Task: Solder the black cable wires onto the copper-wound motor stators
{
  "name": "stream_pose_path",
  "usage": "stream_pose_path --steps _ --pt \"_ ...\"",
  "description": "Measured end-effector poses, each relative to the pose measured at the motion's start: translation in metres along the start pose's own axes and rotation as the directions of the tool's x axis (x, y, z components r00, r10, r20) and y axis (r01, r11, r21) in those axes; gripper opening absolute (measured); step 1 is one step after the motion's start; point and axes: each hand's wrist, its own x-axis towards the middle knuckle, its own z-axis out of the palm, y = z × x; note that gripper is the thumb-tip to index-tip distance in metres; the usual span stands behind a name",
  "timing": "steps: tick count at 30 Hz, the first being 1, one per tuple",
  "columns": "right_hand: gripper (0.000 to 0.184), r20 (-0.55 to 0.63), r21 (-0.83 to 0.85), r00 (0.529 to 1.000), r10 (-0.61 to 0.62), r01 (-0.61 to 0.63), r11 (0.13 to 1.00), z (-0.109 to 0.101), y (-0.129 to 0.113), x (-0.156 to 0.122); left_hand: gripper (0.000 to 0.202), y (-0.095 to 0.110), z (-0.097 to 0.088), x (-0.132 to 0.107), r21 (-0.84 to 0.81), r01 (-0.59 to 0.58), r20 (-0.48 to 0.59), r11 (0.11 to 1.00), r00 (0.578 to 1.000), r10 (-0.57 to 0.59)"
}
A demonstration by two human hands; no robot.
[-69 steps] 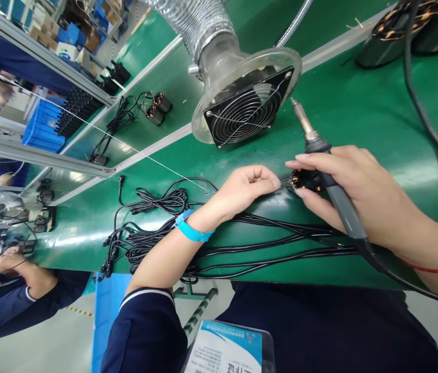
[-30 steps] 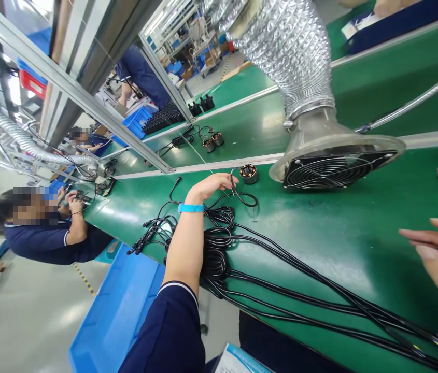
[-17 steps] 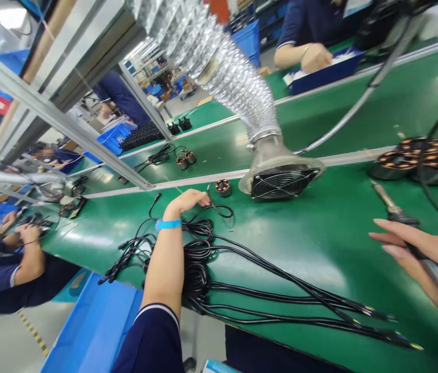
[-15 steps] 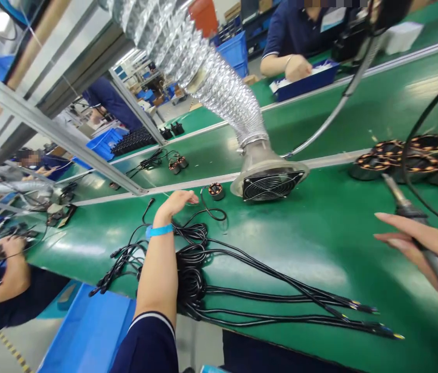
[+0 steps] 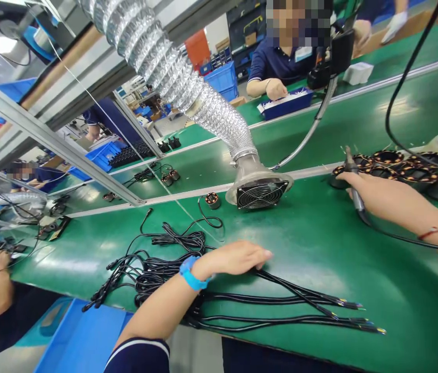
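Note:
My left hand [image 5: 240, 256], with a blue wrist strap, reaches over a bundle of black cables [image 5: 175, 264]. Its fingers curl down and close around cable strands, though the fingertips are partly hidden. The cables' stripped ends, with coloured wires, lie to the right. In my right hand [image 5: 374, 191] is a soldering iron [image 5: 354, 178], its tip pointing up and away, beside a group of motor stators with copper windings [image 5: 417, 171]. A single stator [image 5: 212, 200] with a black cable stands beyond my left hand.
A fume extractor fan [image 5: 261, 195] on a silver duct [image 5: 211, 111] hangs over the green bench [image 5: 300, 233]. A blue bin [image 5: 82, 336] is below the front edge. Co-workers sit across the bench and at the left. The iron's black cord trails right.
My left hand has moved right and toward me from near the single stator onto the cables. My right hand has closed around the soldering iron and carried it left and away, beside the grouped stators.

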Motion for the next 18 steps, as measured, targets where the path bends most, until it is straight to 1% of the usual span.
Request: stream_pose_path --steps 1,3,5,7,9,10,13,15,17,18 --pt "0.042 -0.013 0.014 1.0 0.013 -0.012 1.0 0.001 -0.001 0.001 0.042 -0.003 0.007 0.004 -0.053 0.037 -0.045 0.998 0.998 -0.039" --pt "0.042 -0.045 0.06 0.999 0.011 -0.008 0.998 0.001 -0.006 -0.003 0.042 -0.011 0.014 0.011 -0.155 0.095 -0.13 0.983 0.985 -0.115" --pt "0.04 -0.081 0.124 0.996 -0.033 0.043 0.991 -0.002 -0.019 -0.015 0.04 -0.02 0.015 0.016 -0.216 0.122 -0.162 0.969 0.974 -0.159" --pt "0.039 -0.123 0.196 0.986 -0.115 0.138 0.971 -0.005 -0.038 -0.033 0.041 -0.027 0.013 0.022 -0.262 0.134 -0.157 0.956 0.971 -0.179" --pt "0.037 -0.167 0.256 0.962 -0.216 0.254 0.933 -0.011 -0.061 -0.055 0.042 -0.033 0.01 0.029 -0.304 0.137 -0.166 0.943 0.967 -0.194" --pt "0.035 -0.191 0.287 0.945 -0.264 0.311 0.906 -0.015 -0.074 -0.066 0.04 -0.035 0.009 0.034 -0.317 0.135 -0.189 0.939 0.961 -0.202" --pt "0.026 -0.23 0.346 0.893 -0.388 0.448 0.824 -0.027 -0.106 -0.09 0.025 -0.036 0.008 0.046 -0.334 0.132 -0.288 0.934 0.929 -0.234" --pt "0.023 -0.268 0.357 0.86 -0.434 0.507 0.784 -0.036 -0.122 -0.097 0.026 -0.034 0.008 0.053 -0.32 0.12 -0.312 0.94 0.923 -0.224" --pt "0.022 -0.313 0.34 0.845 -0.434 0.526 0.78 -0.043 -0.132 -0.099 0.026 -0.032 0.008 0.057 -0.256 0.081 -0.281 0.963 0.947 -0.154" --pt "0.022 -0.324 0.325 0.85 -0.415 0.512 0.795 -0.046 -0.136 -0.099 0.022 -0.032 0.008 0.058 -0.215 0.059 -0.257 0.975 0.96 -0.114"
